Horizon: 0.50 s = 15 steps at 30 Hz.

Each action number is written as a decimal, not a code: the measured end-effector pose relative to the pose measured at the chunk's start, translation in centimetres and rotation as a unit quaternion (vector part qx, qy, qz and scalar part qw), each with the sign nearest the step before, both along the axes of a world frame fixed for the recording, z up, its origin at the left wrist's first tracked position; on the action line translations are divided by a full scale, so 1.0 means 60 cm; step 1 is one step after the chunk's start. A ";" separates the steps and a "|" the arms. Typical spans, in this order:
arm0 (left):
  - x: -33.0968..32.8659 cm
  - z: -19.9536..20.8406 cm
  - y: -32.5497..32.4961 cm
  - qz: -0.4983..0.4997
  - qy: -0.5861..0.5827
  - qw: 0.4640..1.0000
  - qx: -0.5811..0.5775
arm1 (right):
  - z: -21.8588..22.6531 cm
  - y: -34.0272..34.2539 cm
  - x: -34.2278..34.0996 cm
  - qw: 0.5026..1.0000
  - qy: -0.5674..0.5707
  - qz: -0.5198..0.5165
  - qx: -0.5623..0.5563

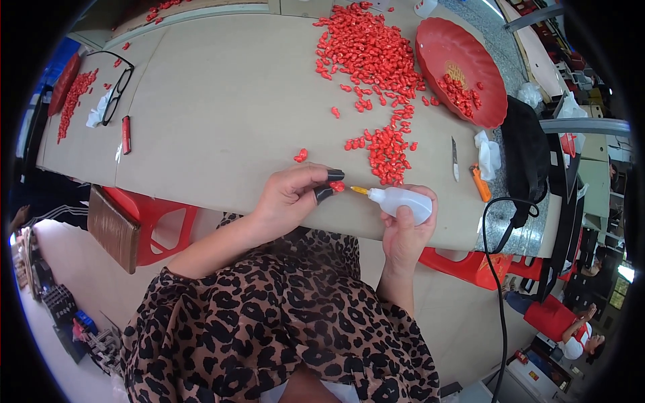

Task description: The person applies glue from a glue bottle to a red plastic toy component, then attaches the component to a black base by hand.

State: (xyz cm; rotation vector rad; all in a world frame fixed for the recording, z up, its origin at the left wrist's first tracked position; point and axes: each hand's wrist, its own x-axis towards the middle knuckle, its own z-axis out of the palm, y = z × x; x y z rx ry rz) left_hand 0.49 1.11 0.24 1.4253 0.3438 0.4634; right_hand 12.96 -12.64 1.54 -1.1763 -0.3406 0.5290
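Observation:
Near the table's front edge, my left hand (293,197) pinches a small red piece (337,186) between thumb and forefinger, both tips wrapped in black covers. My right hand (406,225) is closed round a white squeeze bottle (405,205) held on its side. Its yellowish nozzle tip (359,190) points left at the red piece, close to it; I cannot tell whether they touch. Just beyond my left hand lies a loose red piece (301,156). A small heap of similar red pieces (388,158) sits beyond the bottle.
A large red pile (366,50) spreads at the back, beside a scalloped red bowl (494,80). At right lie a small knife (455,160), an orange-handled tool (480,183), white tissue (488,156) and a black bag (526,144) with cable. Eyeglasses (119,91) and a red lighter-like object (126,135) are left.

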 end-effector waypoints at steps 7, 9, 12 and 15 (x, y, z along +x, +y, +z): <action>0.005 -0.003 -0.002 0.000 0.015 0.999 -0.034 | -0.007 -0.007 0.000 0.998 -0.060 0.017 -0.017; 0.004 -0.005 -0.001 0.000 0.023 1.000 -0.007 | -0.008 -0.007 -0.001 0.997 -0.072 0.016 -0.028; 0.005 -0.002 -0.002 0.002 0.013 1.000 -0.018 | -0.007 -0.005 -0.004 0.995 -0.087 0.009 -0.038; 0.004 -0.006 -0.001 0.003 0.013 1.000 -0.017 | -0.008 -0.004 -0.004 0.993 -0.104 0.015 -0.045</action>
